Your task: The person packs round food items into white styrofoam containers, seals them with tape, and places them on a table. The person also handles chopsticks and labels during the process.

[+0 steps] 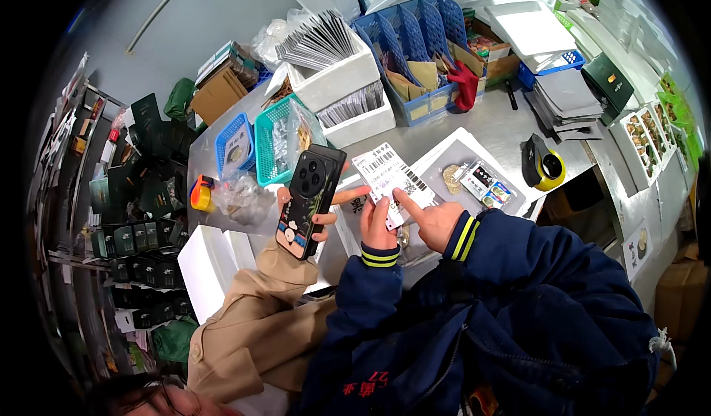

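Note:
My left hand (380, 226) grips the lower end of a white printed label sheet (395, 174) with barcodes and writing, held above the table. My right hand (440, 226) points at the sheet, its index finger extended with the tip at or just over the paper. From the left, a person in a tan coat (266, 310) holds a black smartphone (311, 194) with a decorated case beside the sheet. That person's finger (351, 195) points towards the sheet's left edge. Under my right hand's far side lies a grey printed bag (502, 196) with small packets and a round dried piece.
A yellow-and-black tape dispenser (541, 166) stands right, a smaller one (202, 194) left. Behind are foam boxes (355, 122) of grey bags, blue dividers (408, 108) with a red glove (462, 85), and baskets (268, 144). Dark boxes (147, 244) fill the left shelves.

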{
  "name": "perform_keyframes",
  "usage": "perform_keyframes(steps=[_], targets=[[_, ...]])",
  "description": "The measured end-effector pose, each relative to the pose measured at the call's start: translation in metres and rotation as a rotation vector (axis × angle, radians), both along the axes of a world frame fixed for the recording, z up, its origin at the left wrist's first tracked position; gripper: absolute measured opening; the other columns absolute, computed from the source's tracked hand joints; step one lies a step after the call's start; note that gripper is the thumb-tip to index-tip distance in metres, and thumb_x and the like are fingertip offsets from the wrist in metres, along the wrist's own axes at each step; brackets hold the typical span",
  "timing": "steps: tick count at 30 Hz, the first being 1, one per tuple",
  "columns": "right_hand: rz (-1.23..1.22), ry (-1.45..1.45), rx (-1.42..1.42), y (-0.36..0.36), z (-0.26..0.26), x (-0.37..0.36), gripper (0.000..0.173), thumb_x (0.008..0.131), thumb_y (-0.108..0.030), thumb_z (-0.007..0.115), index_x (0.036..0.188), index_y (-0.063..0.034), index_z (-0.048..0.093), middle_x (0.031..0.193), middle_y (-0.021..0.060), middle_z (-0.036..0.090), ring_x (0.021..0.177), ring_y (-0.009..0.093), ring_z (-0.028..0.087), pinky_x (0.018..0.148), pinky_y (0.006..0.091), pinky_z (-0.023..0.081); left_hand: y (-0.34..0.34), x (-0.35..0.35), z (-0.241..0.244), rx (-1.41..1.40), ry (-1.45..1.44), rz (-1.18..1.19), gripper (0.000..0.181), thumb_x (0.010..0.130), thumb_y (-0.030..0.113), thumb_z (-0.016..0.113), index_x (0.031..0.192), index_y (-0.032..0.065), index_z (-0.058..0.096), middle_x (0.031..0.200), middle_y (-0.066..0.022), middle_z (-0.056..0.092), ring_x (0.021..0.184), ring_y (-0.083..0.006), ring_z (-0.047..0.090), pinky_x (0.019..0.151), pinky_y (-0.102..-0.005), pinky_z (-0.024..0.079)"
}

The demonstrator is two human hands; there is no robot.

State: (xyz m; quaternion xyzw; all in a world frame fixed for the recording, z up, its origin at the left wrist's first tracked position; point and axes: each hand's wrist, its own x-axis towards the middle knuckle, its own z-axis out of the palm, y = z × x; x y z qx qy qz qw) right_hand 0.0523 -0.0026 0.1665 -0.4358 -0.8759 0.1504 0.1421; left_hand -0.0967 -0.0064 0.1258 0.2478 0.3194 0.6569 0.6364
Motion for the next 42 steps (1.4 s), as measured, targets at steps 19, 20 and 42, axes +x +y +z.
perform_keyframes(steps=[19,20,42], targets=[[0.030,0.040,-0.055,-0.027,0.023,0.026,0.071,0.072,-0.008,0.053,0.137,-0.0117,0.025,0.058,0.0119,0.057,0.051,0.030,0.056,0.049,0.0392,0.044,-0.002,-0.005,0.021,0.075,0.187,0.018,0.029,0.089,0.006,0.047,0.116,-0.0051,0.046,0.111,-0.0119,0.055,0.099,-0.0188,0.055,0.086,-0.0303,0.044],[0.033,0.051,-0.053,-0.028,0.023,0.028,0.070,0.072,-0.008,0.053,0.137,-0.0113,0.027,0.058,0.0121,0.057,0.051,0.031,0.056,0.049,0.0390,0.044,-0.002,-0.005,0.021,0.077,0.200,0.020,0.029,0.089,0.006,0.047,0.116,-0.0052,0.046,0.111,-0.0119,0.055,0.099,-0.0186,0.055,0.086,-0.0303,0.044],[-0.350,1.121,-0.780,0.054,-0.026,0.255,0.054,0.081,-0.002,0.058,0.129,0.0039,0.035,0.079,0.0102,0.064,0.070,0.013,0.062,0.060,0.0225,0.049,0.116,0.107,0.025,0.394,1.623,-0.030,0.021,0.084,0.008,0.052,0.104,0.0012,0.054,0.077,-0.0193,0.060,0.070,-0.0342,0.061,0.061,-0.0353,0.047]])
